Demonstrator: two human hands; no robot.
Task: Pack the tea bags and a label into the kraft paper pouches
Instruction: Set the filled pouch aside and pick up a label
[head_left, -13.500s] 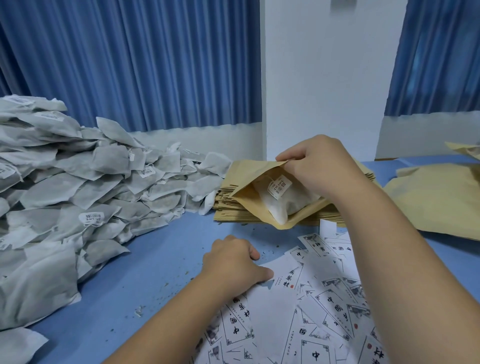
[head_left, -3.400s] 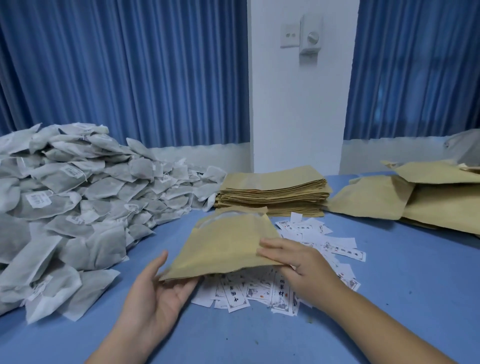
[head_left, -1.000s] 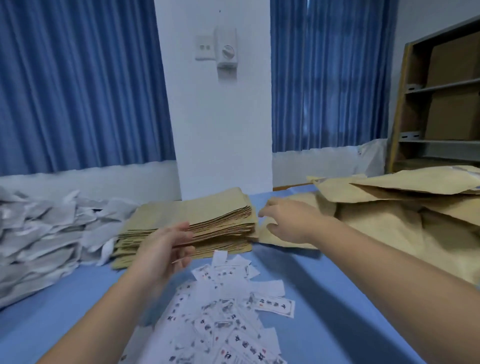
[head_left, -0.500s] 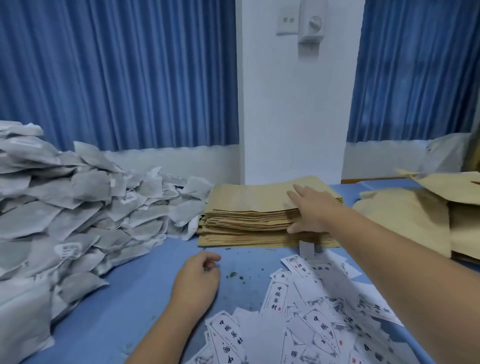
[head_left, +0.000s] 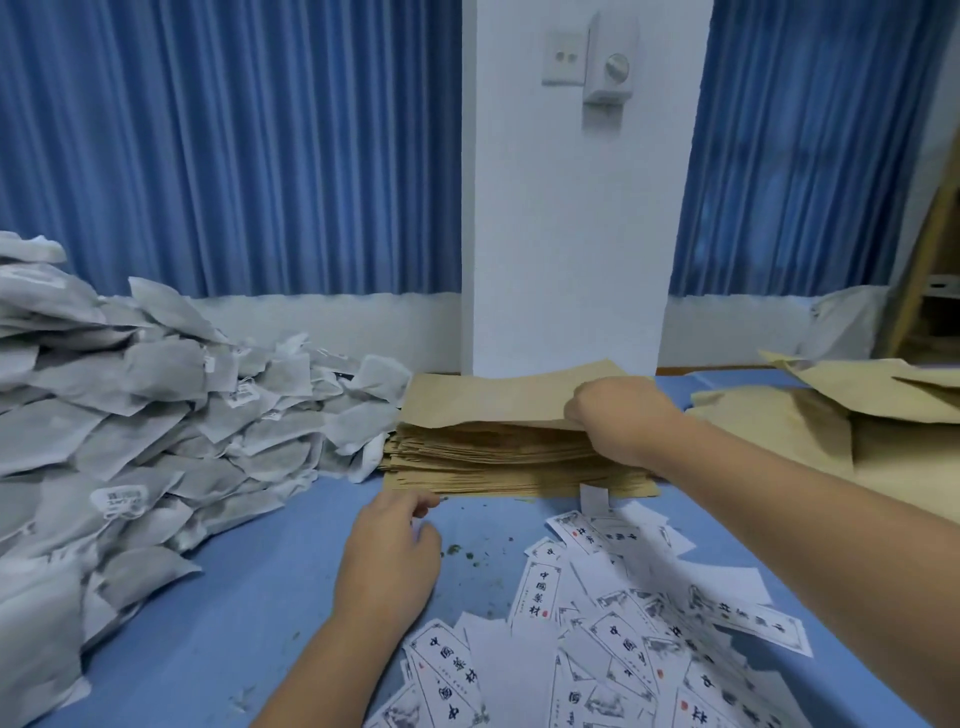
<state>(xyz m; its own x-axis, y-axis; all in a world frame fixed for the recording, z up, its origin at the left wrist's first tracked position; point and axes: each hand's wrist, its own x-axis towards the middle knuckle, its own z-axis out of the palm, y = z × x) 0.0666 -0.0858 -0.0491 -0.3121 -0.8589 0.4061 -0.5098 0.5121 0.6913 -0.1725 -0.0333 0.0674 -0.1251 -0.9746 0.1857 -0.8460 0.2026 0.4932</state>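
A stack of flat kraft paper pouches (head_left: 493, 452) lies on the blue table (head_left: 249, 587) in front of the white pillar. My right hand (head_left: 618, 421) grips the right edge of the top pouch (head_left: 488, 397) and lifts that edge off the stack. My left hand (head_left: 387, 556) rests on the table just in front of the stack, fingers loosely curled, holding nothing. A big heap of grey tea bags (head_left: 130, 431) fills the left side. White printed labels (head_left: 597, 639) lie scattered at the front right.
More kraft pouches (head_left: 810, 410) lie piled at the right. Green tea crumbs (head_left: 467, 553) dot the table between my hands. A white pillar (head_left: 566, 208) with a wall switch stands behind the stack, blue curtains on both sides.
My right hand has curled around the edge of the top pouch and raised it from the stack. My left hand has slid a little forward toward the stack.
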